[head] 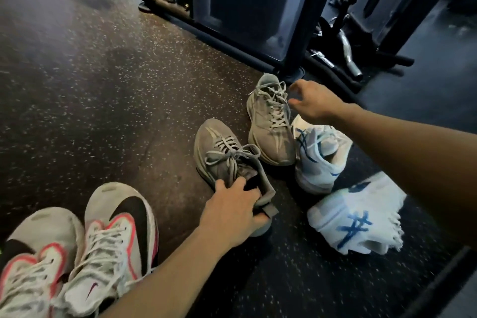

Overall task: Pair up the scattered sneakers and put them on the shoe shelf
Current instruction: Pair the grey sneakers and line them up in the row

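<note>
two grey sneakers point(271, 121), two white-blue point(320, 160), two white-pink point(113, 235)

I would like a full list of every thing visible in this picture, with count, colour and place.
Grey sneakers: 2, grey with grey laces. Near one at centre floor, held at the heel; far one behind it, beside the machine base.
White and blue sneakers: 2. One upright to the right of the far grey sneaker; one lying on its side, nearer the camera.
White, black and pink sneakers: 2, side by side, bottom left.
Gym machine: 1, dark frame, top centre.
Metal bars: chrome, top right floor; number unclear.
Floor: dark, speckled.
Left hand: 1, grip on the near grey sneaker's heel.
Right hand: 1, fingers curled above the far grey sneaker, holding nothing.
</note>
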A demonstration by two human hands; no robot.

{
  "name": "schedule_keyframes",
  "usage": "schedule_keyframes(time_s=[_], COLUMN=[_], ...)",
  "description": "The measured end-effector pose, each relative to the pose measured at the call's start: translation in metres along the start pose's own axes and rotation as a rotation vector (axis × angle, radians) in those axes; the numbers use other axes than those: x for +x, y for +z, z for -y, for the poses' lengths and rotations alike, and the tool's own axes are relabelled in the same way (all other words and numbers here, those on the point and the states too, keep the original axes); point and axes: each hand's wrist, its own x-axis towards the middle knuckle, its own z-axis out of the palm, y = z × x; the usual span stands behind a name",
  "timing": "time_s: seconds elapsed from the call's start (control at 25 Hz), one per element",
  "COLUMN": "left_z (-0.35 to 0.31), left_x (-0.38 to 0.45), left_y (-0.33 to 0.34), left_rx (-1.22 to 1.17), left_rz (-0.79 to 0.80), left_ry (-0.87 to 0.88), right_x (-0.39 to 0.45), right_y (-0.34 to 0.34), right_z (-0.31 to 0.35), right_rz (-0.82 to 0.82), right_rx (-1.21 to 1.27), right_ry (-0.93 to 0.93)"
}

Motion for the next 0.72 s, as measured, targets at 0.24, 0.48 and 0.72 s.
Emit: schedule_keyframes(time_s=[0.24, 0.48, 0.72], left_z=[0.018, 0.018, 0.014], left_x=[0.025, 0.028, 0.025], left_y=[-0.012, -0.016, -0.020], left_rx=[-0.044, -0.025, -0.051], left_rz=[0.040, 0.072, 0.062], left_ry=[-0.009, -0.021, -0.052], right_x=[0.054, 0.077, 0.072], right_y=[0.034, 0.056, 0.056], right_z=[-0.003, 0.000, 0.010], right_rz=[0.061, 0.198, 0.172], right_rx=[0.005, -0.076, -0.193], right_ry=[0.044, 0.012, 0.049])
